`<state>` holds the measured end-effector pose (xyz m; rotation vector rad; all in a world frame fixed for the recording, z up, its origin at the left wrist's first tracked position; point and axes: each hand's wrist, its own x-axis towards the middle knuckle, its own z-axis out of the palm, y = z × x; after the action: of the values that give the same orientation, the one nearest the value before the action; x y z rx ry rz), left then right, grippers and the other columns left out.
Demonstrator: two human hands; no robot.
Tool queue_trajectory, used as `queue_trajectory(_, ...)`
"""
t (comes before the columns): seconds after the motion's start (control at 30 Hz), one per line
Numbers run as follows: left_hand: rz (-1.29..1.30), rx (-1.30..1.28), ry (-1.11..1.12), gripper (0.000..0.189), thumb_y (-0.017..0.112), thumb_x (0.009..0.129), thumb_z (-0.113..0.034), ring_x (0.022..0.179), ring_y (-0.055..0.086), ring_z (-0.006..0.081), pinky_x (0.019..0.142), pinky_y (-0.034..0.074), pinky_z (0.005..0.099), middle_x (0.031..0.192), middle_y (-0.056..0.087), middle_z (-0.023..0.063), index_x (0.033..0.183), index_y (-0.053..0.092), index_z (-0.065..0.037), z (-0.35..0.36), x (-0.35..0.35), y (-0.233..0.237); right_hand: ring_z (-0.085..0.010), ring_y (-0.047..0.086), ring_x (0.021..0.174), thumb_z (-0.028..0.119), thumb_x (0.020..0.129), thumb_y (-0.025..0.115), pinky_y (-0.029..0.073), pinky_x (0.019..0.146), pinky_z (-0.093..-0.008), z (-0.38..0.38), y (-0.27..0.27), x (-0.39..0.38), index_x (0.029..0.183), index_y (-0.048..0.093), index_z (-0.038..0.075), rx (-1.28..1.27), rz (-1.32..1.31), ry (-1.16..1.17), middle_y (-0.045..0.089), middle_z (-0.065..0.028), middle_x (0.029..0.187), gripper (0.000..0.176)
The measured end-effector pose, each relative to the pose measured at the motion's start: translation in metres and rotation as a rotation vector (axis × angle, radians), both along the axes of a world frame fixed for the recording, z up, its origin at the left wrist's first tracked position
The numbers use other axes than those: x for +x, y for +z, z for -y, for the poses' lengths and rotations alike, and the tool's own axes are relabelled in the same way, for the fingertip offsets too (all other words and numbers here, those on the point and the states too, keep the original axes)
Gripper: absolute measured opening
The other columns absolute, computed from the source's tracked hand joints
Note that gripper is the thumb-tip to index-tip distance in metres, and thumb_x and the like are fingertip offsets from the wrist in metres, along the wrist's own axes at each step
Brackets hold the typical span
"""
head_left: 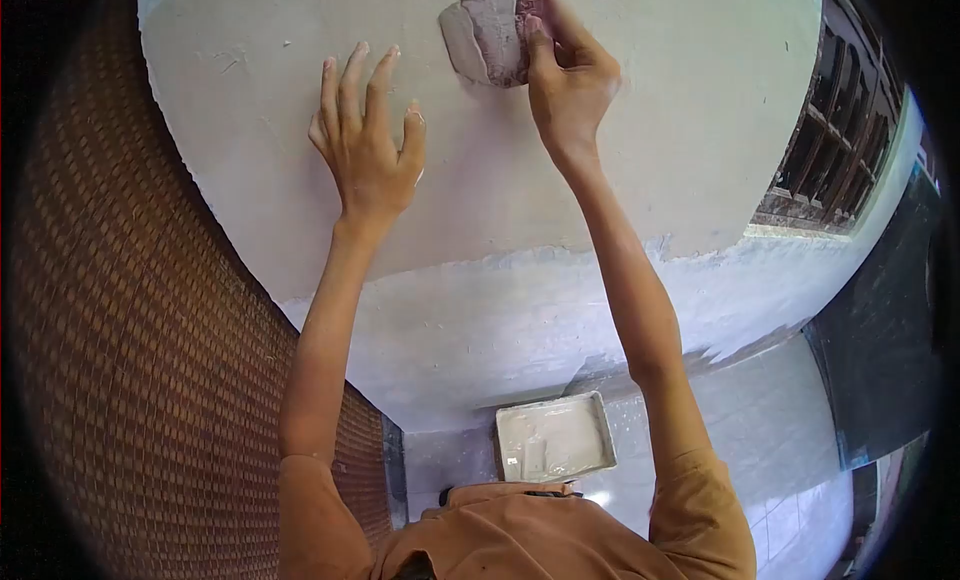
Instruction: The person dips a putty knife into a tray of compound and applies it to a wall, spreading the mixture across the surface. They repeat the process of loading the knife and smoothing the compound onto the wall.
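Note:
My right hand (575, 85) grips a flat putty scraper (535, 15), thumb on its reddish face. Thick pale putty (490, 35) coats most of the blade, which is held up close to the wall (700, 110). Off to the left, my left hand (367, 145) is open with its fingers spread, overlapping the wall in this view. White smears mark its fingertips and thumb. Smooth beige coating covers the upper wall, ending in a ragged edge above a whiter lower band (480, 320).
A rectangular tray (607, 420) of pale wet putty stands on the tiled floor (720, 420) below me. Brown woven panelling (130, 300) runs along the left. At right are a barred window (835, 130) and a dark panel (885, 320).

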<state>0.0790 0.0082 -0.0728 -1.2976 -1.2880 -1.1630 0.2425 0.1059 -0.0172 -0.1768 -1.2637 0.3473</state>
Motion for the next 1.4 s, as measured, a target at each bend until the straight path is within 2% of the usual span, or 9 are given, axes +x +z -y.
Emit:
queue_trajectory(0.1, -0.007, -0.025, 0.021, 0.054, 0.054, 0.089, -0.027, 0.14, 0.024, 0.0357, 0.108, 0.019, 0.0547, 0.148, 0.037, 0.0086, 0.141, 0.043, -0.019, 0.004, 0.0, -0.005, -0.0088, 0.053, 0.058, 0.007, 0.091, 0.059, 0.049, 0.052, -0.026, -0.019, 0.004, 0.027, 0.116, 0.065, -0.004, 0.067, -0.191, -0.056, 0.064, -0.0038, 0.078, 0.028)
queue_trajectory(0.23, -0.001, -0.054, 0.056, 0.054, 0.055, 0.089, -0.027, 0.14, 0.024, 0.0356, 0.108, 0.019, 0.0542, 0.148, 0.036, 0.009, 0.141, 0.043, -0.019, 0.009, -0.004, -0.007, -0.0146, 0.066, 0.078, 0.008, 0.093, 0.058, 0.055, 0.064, -0.0281, 0.004, 0.012, 0.053, 0.108, 0.067, -0.005, 0.048, -0.375, 0.073, 0.07, -0.0095, 0.089, 0.022)
queue_trajectory(0.33, 0.009, -0.043, 0.025, 0.055, 0.055, 0.088, -0.025, 0.141, 0.022, 0.0354, 0.108, 0.018, 0.0543, 0.148, 0.036, 0.009, 0.141, 0.043, -0.019, -0.002, 0.002, -0.002, -0.0144, 0.063, 0.093, 0.007, 0.09, 0.065, 0.05, 0.084, -0.0269, 0.009, -0.013, 0.013, 0.119, 0.062, -0.007, 0.013, -0.075, 0.081, 0.069, -0.0134, 0.102, 0.033)
queue_trajectory(0.5, -0.014, -0.045, 0.023, 0.054, 0.055, 0.088, -0.025, 0.14, 0.024, 0.0355, 0.108, 0.018, 0.0548, 0.147, 0.037, 0.0089, 0.141, 0.043, -0.019, 0.004, 0.003, -0.004, -0.0166, 0.066, 0.084, 0.008, 0.092, 0.06, 0.053, 0.077, -0.0289, -0.02, -0.023, 0.046, 0.117, 0.063, -0.004, -0.022, -0.257, -0.138, 0.07, -0.014, 0.099, 0.028)
queue_trajectory(0.57, -0.014, -0.016, 0.034, 0.054, 0.055, 0.087, -0.025, 0.14, 0.024, 0.0352, 0.106, 0.02, 0.055, 0.147, 0.037, 0.0089, 0.14, 0.044, -0.019, 0.008, -0.004, -0.005, -0.0169, 0.067, 0.08, 0.006, 0.095, 0.055, 0.055, 0.059, -0.0272, -0.008, -0.016, 0.069, 0.119, 0.061, -0.005, -0.001, -0.429, -0.055, 0.069, -0.0144, 0.098, 0.027)
queue_trajectory(0.73, -0.012, 0.004, 0.017, 0.054, 0.055, 0.086, -0.025, 0.14, 0.023, 0.0349, 0.105, 0.02, 0.055, 0.147, 0.037, 0.0091, 0.139, 0.046, -0.018, -0.004, 0.002, 0.0, -0.0172, 0.065, 0.092, 0.009, 0.091, 0.062, 0.049, 0.086, -0.0285, 0.019, -0.03, 0.014, 0.117, 0.063, -0.005, 0.026, -0.164, 0.068, 0.069, -0.0146, 0.107, 0.03)
queue_trajectory(0.93, -0.007, 0.002, 0.005, 0.054, 0.055, 0.087, -0.026, 0.14, 0.023, 0.035, 0.105, 0.02, 0.055, 0.147, 0.037, 0.0089, 0.139, 0.045, -0.018, 0.005, 0.002, -0.002, -0.0158, 0.066, 0.084, 0.002, 0.092, 0.059, 0.057, 0.067, -0.0269, -0.008, -0.035, 0.055, 0.122, 0.059, -0.007, -0.153, -0.344, 0.008, 0.068, -0.0127, 0.101, 0.031)
queue_trajectory(1.17, -0.007, 0.0, -0.002, 0.054, 0.055, 0.086, -0.026, 0.14, 0.023, 0.0348, 0.105, 0.02, 0.0541, 0.148, 0.036, 0.0086, 0.139, 0.045, -0.018, -0.005, 0.007, 0.004, -0.0152, 0.063, 0.094, 0.014, 0.09, 0.066, 0.05, 0.083, -0.0268, 0.011, -0.038, 0.001, 0.119, 0.062, -0.006, -0.073, -0.096, 0.131, 0.069, -0.0157, 0.106, 0.036)
queue_trajectory(1.4, -0.024, -0.006, 0.035, 0.054, 0.055, 0.086, -0.025, 0.14, 0.023, 0.0342, 0.105, 0.02, 0.0539, 0.147, 0.037, 0.0086, 0.139, 0.046, -0.018, 0.005, 0.002, -0.001, -0.0168, 0.066, 0.087, 0.002, 0.092, 0.059, 0.057, 0.07, -0.0289, 0.006, -0.03, 0.067, 0.121, 0.058, -0.008, -0.117, -0.394, 0.029, 0.067, -0.0149, 0.105, 0.031)
